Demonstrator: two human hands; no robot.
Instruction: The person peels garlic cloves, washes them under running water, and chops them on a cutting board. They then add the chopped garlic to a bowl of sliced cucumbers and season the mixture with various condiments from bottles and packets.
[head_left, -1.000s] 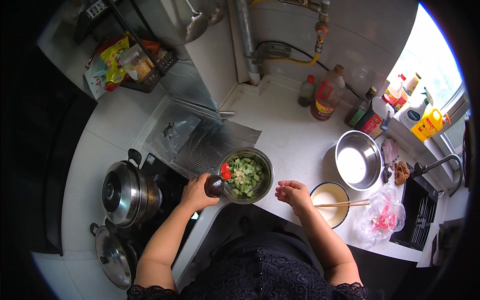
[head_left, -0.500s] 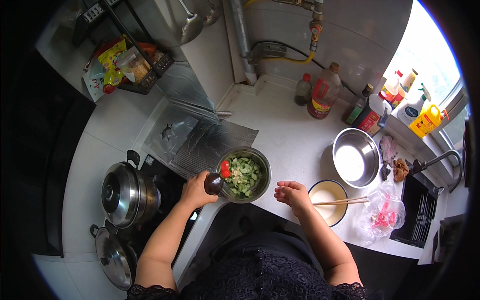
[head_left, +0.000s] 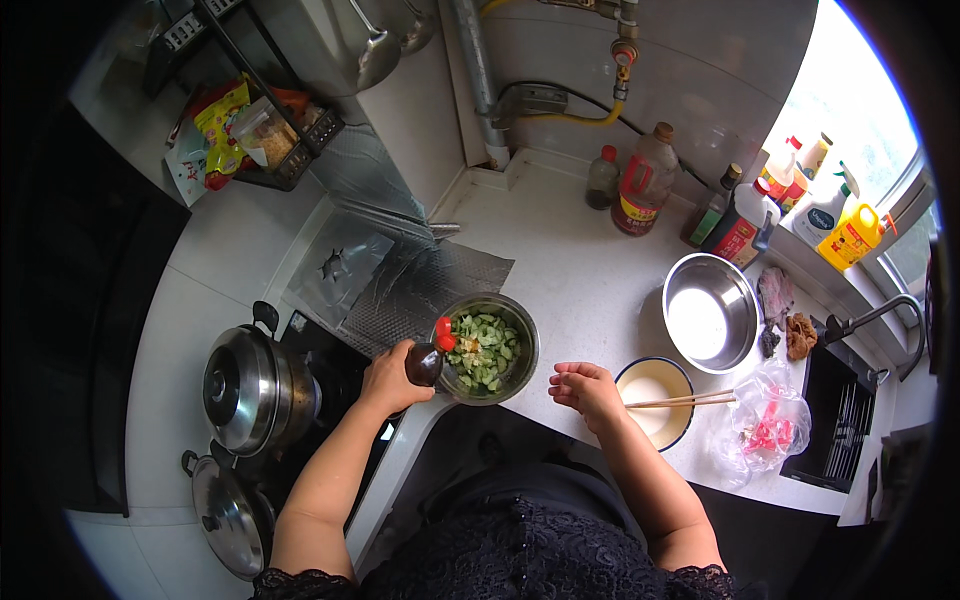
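My left hand (head_left: pixel 389 381) is wrapped round a dark sauce bottle (head_left: pixel 424 364) with a red cap. The bottle tilts over the left rim of a steel bowl (head_left: pixel 530 372). Chopped cucumber (head_left: pixel 492 338) fills the bowl, with minced garlic (head_left: pixel 468 350) in the middle, partly stained brown. My right hand (head_left: pixel 590 392) hovers to the right of the steel bowl, its fingers loosely bent and apart, with nothing visible in them. Just beyond that hand stands a dark-rimmed bowl (head_left: pixel 628 377) of pale liquid, a pair of chopsticks (head_left: pixel 690 400) laid across it.
An empty steel basin (head_left: pixel 676 350) and a crumpled plastic bag (head_left: pixel 745 455) lie right, near the sink (head_left: pixel 825 440). Several bottles, including a large one with a red handle (head_left: pixel 640 190), line the back. Lidded pots (head_left: pixel 240 385) stand on the stove at left, beside foil sheeting (head_left: pixel 430 285).
Brown liquid now stains the garlic, which was pale before. The bottle stays tilted over the bowl in my left hand. My right hand has hardly moved.
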